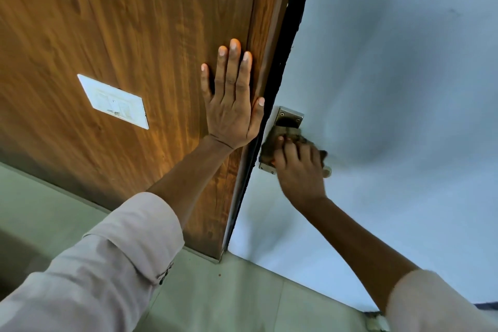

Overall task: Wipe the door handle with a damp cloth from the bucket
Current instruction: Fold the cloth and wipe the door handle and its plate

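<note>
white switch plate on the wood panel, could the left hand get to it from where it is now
Probably yes. The left hand lies flat and empty on the brown wood panel, and only bare wood lies between it and the white rectangular switch plate.

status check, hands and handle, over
Left hand flat on wooden panel. Right hand pressing cloth on door handle. Nothing in the way.

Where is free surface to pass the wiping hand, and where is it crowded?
Free: the pale door face right of and below the handle plate. Crowded: the strip by the door edge, where the left hand lies flat on the wooden panel and the right hand presses the cloth.
</note>
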